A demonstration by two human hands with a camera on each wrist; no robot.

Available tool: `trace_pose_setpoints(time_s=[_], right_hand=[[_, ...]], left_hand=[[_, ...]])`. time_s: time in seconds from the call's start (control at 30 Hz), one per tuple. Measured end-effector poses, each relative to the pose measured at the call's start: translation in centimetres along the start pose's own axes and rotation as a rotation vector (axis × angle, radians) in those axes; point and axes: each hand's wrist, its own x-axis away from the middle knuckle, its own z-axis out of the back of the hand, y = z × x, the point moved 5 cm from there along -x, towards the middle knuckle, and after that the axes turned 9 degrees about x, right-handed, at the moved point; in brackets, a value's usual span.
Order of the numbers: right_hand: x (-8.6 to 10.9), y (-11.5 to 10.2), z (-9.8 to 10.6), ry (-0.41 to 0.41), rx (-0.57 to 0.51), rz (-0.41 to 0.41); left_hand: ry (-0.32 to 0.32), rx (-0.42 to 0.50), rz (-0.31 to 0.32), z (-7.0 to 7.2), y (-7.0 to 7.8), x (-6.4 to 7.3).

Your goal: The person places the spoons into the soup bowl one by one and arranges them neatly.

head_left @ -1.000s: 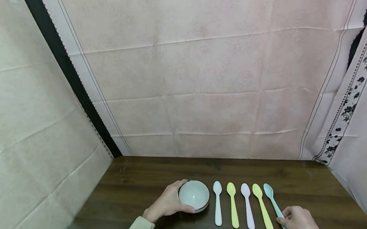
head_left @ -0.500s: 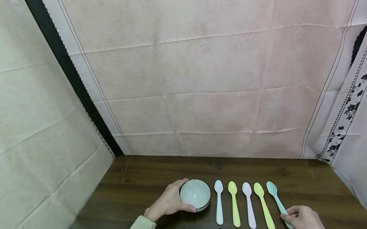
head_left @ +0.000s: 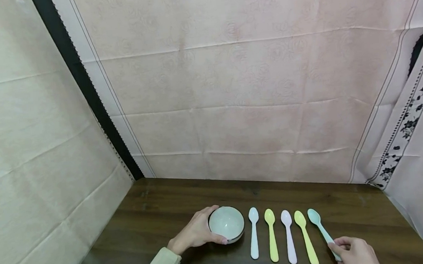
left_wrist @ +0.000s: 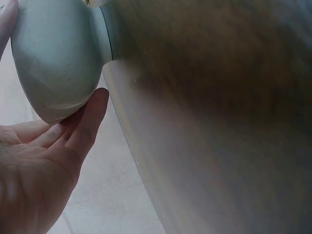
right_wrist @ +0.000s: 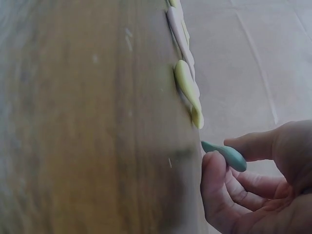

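Note:
In the head view my left hand point(head_left: 197, 233) holds a pale green bowl point(head_left: 226, 223) by its side, thumb at the near edge and fingers round the far side. The left wrist view shows the bowl point(left_wrist: 58, 53) from the side, its foot by the wooden surface, with fingers point(left_wrist: 90, 122) against its wall. My right hand point(head_left: 355, 253) pinches the handle of a teal spoon point(head_left: 319, 223), the rightmost in a row. In the right wrist view thumb and fingers grip the rounded handle end point(right_wrist: 233, 158), and the spoon's head is hidden.
Left of the teal spoon lie a yellow-green spoon point(head_left: 307, 239), a lilac spoon point(head_left: 288, 236), another yellow-green spoon point(head_left: 271, 235) and a pale blue spoon point(head_left: 254, 233). All rest on the dark wooden table point(head_left: 157, 208). Cloth walls point(head_left: 232, 105) enclose it behind and at both sides.
My right hand has moved slightly right with the teal spoon, widening its gap from the yellow-green one. The left hand keeps its hold on the bowl; the head view has shifted a little.

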Motion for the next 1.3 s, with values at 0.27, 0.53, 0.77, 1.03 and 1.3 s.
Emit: trace_pose_setpoints(time_s=[0.27,0.53,0.77,1.03,1.3], right_hand=[[0.3,-0.4,0.6,0.026,-0.005,0.002],[0.9,-1.5,1.5,0.07,0.025,0.009],[1.2,-2.6,2.0,0.061,0.033,-0.004],[1.4,-4.1,2.1,0.009,-0.017,0.004],[1.6,-5.5,1.6,-0.015,-0.088,0.029]], left_hand=[[-0.002,0.001,-0.004,0.1,-0.1,0.0],[-0.014,-0.009,0.002,0.0,-0.3,0.1],[-0.009,-0.001,0.018,-0.1,-0.3,0.0],[-0.016,0.024,0.044,0.2,-0.3,0.2],[-0.019,0.003,0.034,-0.1,-0.1,0.2]])
